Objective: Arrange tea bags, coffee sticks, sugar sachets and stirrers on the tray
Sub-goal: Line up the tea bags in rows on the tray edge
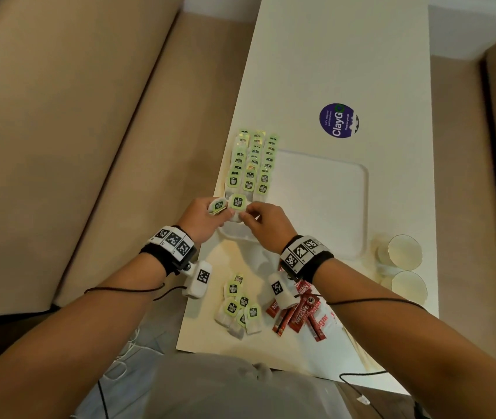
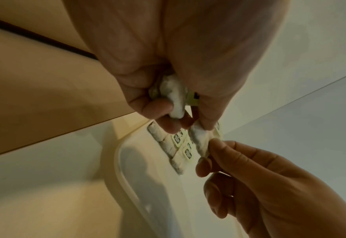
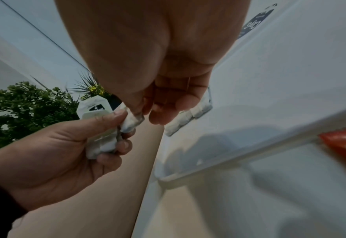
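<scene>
loose tea bags [image 1: 239, 309] are lying at the table's near edge; the left hand [image 1: 202, 217] is gripping spare bags, a bunch only the wrist views show, while the right hand [image 1: 266, 226] is pinching one tea bag [image 1: 237, 204] over the tray [image 1: 331, 207].

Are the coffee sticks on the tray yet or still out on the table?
Still out. The red coffee sticks lie in a loose pile on the table, nearer the person than the tray, which holds only rows of tea bags.

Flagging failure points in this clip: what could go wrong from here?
The left hand grips spare tea bags while both hands pinch one tea bag; a spare might slip. The rows sit against the tray edge by the table's side; a nudge could push bags off.
</scene>
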A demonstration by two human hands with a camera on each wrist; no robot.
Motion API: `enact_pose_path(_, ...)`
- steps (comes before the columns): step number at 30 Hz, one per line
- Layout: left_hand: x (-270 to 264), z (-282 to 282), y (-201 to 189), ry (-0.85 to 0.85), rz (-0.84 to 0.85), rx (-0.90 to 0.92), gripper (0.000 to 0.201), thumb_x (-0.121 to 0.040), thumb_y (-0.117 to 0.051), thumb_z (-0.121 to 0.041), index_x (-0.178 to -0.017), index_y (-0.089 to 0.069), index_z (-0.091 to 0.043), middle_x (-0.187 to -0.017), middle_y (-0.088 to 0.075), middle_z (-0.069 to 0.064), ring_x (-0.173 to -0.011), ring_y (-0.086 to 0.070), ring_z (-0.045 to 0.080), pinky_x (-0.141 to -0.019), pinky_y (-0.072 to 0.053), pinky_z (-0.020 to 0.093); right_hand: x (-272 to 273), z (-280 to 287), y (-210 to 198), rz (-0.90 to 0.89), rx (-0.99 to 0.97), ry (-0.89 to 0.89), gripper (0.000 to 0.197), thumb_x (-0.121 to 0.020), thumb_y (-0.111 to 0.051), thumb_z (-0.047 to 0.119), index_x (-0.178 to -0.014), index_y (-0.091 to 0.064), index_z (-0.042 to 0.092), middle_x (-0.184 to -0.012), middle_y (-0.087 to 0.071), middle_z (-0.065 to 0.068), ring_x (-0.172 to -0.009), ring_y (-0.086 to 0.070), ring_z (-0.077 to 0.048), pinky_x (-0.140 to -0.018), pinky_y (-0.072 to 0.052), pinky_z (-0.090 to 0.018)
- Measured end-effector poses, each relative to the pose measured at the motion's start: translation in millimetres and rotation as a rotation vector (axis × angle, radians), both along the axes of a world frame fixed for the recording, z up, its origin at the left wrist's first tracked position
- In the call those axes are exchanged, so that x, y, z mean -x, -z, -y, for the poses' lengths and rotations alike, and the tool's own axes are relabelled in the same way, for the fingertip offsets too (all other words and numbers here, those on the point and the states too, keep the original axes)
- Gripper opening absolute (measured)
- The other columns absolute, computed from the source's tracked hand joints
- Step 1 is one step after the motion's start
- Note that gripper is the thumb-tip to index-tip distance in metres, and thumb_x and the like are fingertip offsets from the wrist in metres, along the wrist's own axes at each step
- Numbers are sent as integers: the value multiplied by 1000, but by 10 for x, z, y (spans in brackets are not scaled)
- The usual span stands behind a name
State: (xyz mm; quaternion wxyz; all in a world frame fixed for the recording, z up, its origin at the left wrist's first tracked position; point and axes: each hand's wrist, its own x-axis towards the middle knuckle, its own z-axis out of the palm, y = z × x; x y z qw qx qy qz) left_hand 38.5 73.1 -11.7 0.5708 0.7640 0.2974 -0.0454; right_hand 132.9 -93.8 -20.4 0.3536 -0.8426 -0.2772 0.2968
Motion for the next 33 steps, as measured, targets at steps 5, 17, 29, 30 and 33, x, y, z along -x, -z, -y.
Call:
enact_pose_path(5, -74, -122, 107, -63, -50, 76, 4, -93, -68, -20, -97, -70, -19, -75, -68, -1, -59, -62, 3, -55, -47, 20, -131, -168, 104, 0, 26, 63, 24, -101, -56, 29, -86, -67, 15, -81, -70, -1, -69, -60, -17, -68, -49, -32)
enact_pose_path(17, -112, -371, 251, -223, -94, 435, 15, -95, -49, 8, -100, -62, 7, -98, -66, 15, -83, -65, 24, -54, -50, 20, -227, -568, 351, -17, 241, 162, 29, -98, -55, 34, -73, -65, 26, -76, -70, 1, -76, -66, -22, -67, -52, -32)
enact_pose_path(29, -98, -317, 309, -197, -100, 386, 13, -101, -57, -11, -105, -66, -3, -96, -73, 13, -75, -74, 18, -60, -55, 20, -159, -524, 344, -5, 162, 214, 27, -98, -54, 44, -89, -59, 20, -81, -65, 2, -75, -61, -21, -68, -49, -34)
enact_pose_path(30, -106, -309, 312, -200, -100, 373, 12, -100, -58, -12, -105, -66, -5, -95, -73, 11, -73, -74, 15, -58, -55, 19, -147, -512, 357, -30, 112, 199, 27, -99, -53, 45, -92, -60, 20, -83, -66, 3, -76, -61, -19, -68, -48, -34)
enact_pose_path(33, -132, -293, 332, -195, -104, 336, 9, -99, -62, -16, -102, -69, -11, -94, -75, 8, -75, -73, 14, -61, -56, 21, -93, -448, 340, -96, 2, 127, 30, -104, -46, 42, -97, -64, 18, -82, -65, 3, -75, -59, -16, -71, -42, -31)
